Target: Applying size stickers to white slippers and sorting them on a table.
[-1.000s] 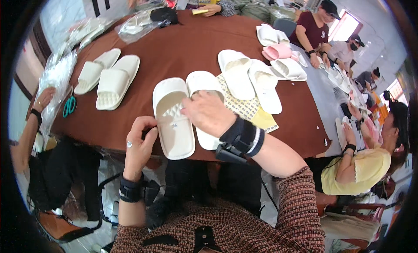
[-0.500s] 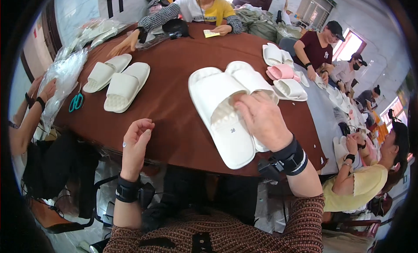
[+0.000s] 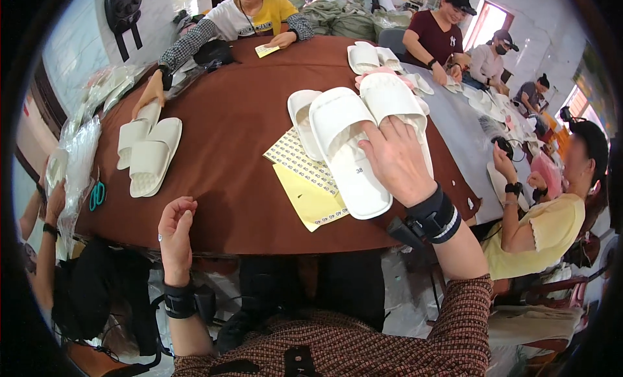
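My right hand (image 3: 398, 163) grips a pair of white slippers (image 3: 337, 114) above the table, its fingers tucked under the straps. The nearer slipper has a small printed size mark on its insole. Beneath and left of the pair lie a sheet of small printed labels (image 3: 289, 150) and a yellow sheet (image 3: 305, 198), partly covered by the slippers. Another white slipper (image 3: 299, 111) shows behind the held pair. At the table's near edge, my left hand (image 3: 175, 231) is raised with fingers curled against the thumb; whatever they might hold is hidden.
White slippers (image 3: 156, 158) rest at the left of the brown-covered table (image 3: 227, 117), near a co-worker's reaching hand (image 3: 150, 95). Teal scissors (image 3: 97, 195) and clear plastic bags (image 3: 81, 156) lie farther left. More slippers (image 3: 365, 56) line the right side, where several people work.
My right hand has lifted the slippers and moved slightly right, uncovering the label sheets. My left hand has shifted slightly left and down. The co-worker's hand across the table now reaches the slippers at left.
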{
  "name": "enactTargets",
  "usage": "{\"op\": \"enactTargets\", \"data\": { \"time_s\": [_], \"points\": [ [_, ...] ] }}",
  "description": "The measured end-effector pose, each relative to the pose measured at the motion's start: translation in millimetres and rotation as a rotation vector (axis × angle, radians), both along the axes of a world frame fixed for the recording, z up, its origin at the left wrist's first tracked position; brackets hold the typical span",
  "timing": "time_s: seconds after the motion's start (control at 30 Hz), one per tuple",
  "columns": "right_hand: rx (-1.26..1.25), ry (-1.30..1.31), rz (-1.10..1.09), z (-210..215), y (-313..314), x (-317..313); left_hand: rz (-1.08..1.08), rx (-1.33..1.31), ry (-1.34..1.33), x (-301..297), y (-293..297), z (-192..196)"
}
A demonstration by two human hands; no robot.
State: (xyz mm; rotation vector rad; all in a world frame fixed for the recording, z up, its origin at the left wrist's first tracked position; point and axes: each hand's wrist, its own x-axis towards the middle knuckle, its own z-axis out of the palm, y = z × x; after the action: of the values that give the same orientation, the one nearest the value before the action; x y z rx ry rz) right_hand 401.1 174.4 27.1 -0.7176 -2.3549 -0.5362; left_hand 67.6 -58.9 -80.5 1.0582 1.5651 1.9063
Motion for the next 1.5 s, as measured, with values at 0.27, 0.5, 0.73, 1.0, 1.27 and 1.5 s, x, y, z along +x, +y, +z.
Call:
{"op": "enactTargets", "data": {
  "time_s": [0.27, 0.5, 0.73, 1.0, 1.27, 1.5],
  "points": [
    [0.022, 0.012, -0.056, 7, 51, 37, 0.080, -0.068, 0.100, 7, -4, 9],
    [-0.297, 0.043, -0.359, -33, 128, 140, 0.069, -0.032, 0.143, 13, 2, 6],
    [-0.423, 0.098, -0.282, -67, 112, 147, 0.049, -0.205, 0.484, -3, -6, 15],
    [-0.444, 0.207, -0.195, -53, 62, 149, 0.615, -0.135, 0.653, -125, -13, 3],
    [-0.530, 0.184, -0.189, -46, 31, 144, 0.590, -0.362, 0.410, -156, -15, 12],
    [-0.481, 0.104, -0.160, -45, 11, 135, 0.257, -0.434, -0.071, -161, -9, 38]
  ]
}}
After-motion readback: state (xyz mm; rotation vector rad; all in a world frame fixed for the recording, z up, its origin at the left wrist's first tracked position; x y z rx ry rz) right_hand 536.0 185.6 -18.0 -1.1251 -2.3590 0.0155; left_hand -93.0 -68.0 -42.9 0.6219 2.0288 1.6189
